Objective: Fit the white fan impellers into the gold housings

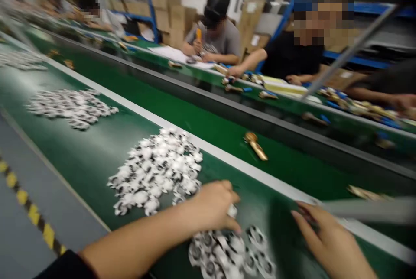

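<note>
Parts, small, round, white with dark centres [227, 251], are found heaped loose on a green conveyor belt [84, 179]; their exact kind cannot be read through the blur. This cluster is located just below and between the two hands, which are held apart. The left hand [214, 205] is curled down over one white piece [232, 211], but whether that piece is firmly clamped cannot be told. The right hand [325, 240] is held open, with its fingers [302, 210] near the belt's white edge strip [227, 157] and nothing seen held. A larger heap [156, 170] of similar parts is noted just beyond the left hand, and a further heap [69, 108] farther along the belt.

Risks are assessed as follows. The heaps are unconfined, so parts could be swept off the belt by a careless movement of the arm, or dropped if the pinch is weak. Heaps lying this close could be mixed, and any count lost. Parts reaching the white strip could be snagged there or pushed onto the neighbouring belt, where a gold-coloured metal item [256, 146] is lying. A blurred grey bar [367, 209] is seen close to the right hand, and a knock against it is considered possible.
</note>
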`<state>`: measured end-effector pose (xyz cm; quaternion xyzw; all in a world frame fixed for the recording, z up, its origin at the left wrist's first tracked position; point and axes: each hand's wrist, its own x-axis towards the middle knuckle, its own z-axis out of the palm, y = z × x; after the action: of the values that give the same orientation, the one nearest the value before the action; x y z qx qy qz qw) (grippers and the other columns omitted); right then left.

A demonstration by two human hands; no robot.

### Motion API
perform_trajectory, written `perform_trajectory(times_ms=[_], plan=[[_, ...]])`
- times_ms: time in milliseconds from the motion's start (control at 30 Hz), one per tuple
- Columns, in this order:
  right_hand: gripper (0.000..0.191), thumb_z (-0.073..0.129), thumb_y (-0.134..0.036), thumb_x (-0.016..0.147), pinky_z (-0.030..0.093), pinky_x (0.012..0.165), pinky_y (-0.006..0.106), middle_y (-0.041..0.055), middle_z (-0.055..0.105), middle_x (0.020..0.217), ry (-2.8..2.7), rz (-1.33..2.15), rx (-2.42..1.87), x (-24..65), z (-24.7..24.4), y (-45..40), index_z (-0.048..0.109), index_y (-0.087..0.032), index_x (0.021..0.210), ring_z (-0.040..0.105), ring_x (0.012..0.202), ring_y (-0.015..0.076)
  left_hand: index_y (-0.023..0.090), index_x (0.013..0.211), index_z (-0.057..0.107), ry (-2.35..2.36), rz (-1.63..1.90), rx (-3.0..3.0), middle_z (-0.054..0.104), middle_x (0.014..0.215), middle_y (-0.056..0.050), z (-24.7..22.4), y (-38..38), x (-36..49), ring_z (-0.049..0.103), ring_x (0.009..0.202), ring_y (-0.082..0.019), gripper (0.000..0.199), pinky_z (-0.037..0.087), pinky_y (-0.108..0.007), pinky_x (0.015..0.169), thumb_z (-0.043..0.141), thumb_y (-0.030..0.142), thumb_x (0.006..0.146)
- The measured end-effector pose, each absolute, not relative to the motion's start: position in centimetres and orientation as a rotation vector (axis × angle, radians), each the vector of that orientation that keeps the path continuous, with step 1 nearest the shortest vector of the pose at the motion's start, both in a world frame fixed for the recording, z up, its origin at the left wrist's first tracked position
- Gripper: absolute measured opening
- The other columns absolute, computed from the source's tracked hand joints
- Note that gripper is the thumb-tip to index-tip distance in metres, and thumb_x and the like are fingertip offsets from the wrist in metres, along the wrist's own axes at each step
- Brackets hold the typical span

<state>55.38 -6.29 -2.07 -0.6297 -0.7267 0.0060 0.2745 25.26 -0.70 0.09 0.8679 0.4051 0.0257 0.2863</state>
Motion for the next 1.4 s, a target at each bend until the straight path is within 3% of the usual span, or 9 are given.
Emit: perform_trajectory(times_ms=[133,333,667,800,867,1033,1200,1400], plan=[[0.022,0.056,-0.039,0.099,0.061,0.08,0.042,0.0088,0.071,0.102,-2.037,0.067,-1.802,54.9,-2.8,-11.6,0.067,-0.021,0.105,0.069,0.092,0.025,0.019,0.126,0.067,1.088,-0.013,2.332,0.07,0.102,-0.015,0.4,-0.8,25.2,0.071,0.086,-0.035,0.048,0.055,-0.04,0.069,0.073,0.04,0.084],[0.015,0.053,-0.021,0.1,0.057,0.089,0.043,0.009,0.069,0.101,-2.119,0.105,-1.769,52.4,-3.3,-13.2,0.067,-0.018,0.102,0.066,0.095,0.023,0.019,0.119,0.067,1.135,-0.024,2.358,0.069,0.101,-0.011,1.4,-1.3,25.5,0.07,0.085,-0.03,0.032,0.053,-0.036,0.071,0.059,0.033,0.091],[0.02,0.048,-0.019,0.101,0.053,0.083,0.041,0.0096,0.069,0.099,-2.249,0.101,-1.695,53.4,-3.7,-12.8,0.068,-0.017,0.1,0.063,0.089,0.0227,0.02,0.116,0.067,1.13,0.141,2.167,0.07,0.098,-0.01,0.3,-0.4,25.1,0.067,0.086,-0.03,0.032,0.049,-0.038,0.074,0.065,0.037,0.088],[0.018,0.049,-0.018,0.1,0.05,0.081,0.042,0.0107,0.068,0.096,-2.233,0.098,-1.687,53.4,-3.9,-12.6,0.067,-0.016,0.098,0.062,0.087,0.0253,0.023,0.111,0.065,1.065,0.268,1.954,0.067,0.084,-0.003,1.2,-0.7,25.2,0.065,0.076,-0.021,0.031,0.049,-0.032,0.068,0.067,0.043,0.088],[0.016,0.05,-0.018,0.099,0.049,0.078,0.041,0.0099,0.067,0.091,-2.205,0.128,-1.678,53.1,-3.6,-12.2,0.065,-0.017,0.093,0.06,0.083,0.0249,0.024,0.111,0.063,1.011,0.307,1.837,0.068,0.086,0.0,1.7,-1.0,25.4,0.065,0.075,-0.016,0.033,0.051,-0.027,0.067,0.068,0.047,0.088],[0.012,0.048,-0.017,0.099,0.047,0.068,0.03,0.0029,0.059,0.083,-2.031,0.326,-1.609,50.0,-0.2,-10.6,0.055,-0.02,0.089,0.056,0.075,0.0168,0.018,0.108,0.062,0.694,0.44,1.148,0.071,0.095,-0.002,1.9,-1.6,26.1,0.069,0.086,-0.012,0.037,0.056,-0.025,0.08,0.082,0.026,0.078],[0.013,0.043,-0.018,0.102,0.047,0.068,0.024,-0.0009,0.055,0.086,-1.858,0.486,-1.504,45.3,3.7,-9.6,0.051,-0.023,0.093,0.055,0.076,0.0118,0.016,0.107,0.065,0.509,0.497,0.854,0.072,0.088,0.0,1.7,-2.1,26.4,0.071,0.077,-0.008,0.04,0.057,-0.019,0.074,0.085,0.01,0.073],[0.012,0.048,-0.014,0.099,0.046,0.069,0.022,-0.0018,0.056,0.086,-1.844,0.501,-1.452,44.1,4.3,-8.7,0.054,-0.023,0.094,0.056,0.077,0.0102,0.015,0.102,0.065,0.466,0.527,0.729,0.074,0.085,0.001,1.7,-2.1,26.3,0.074,0.074,-0.009,0.041,0.061,-0.02,0.072,0.086,0.003,0.069]])
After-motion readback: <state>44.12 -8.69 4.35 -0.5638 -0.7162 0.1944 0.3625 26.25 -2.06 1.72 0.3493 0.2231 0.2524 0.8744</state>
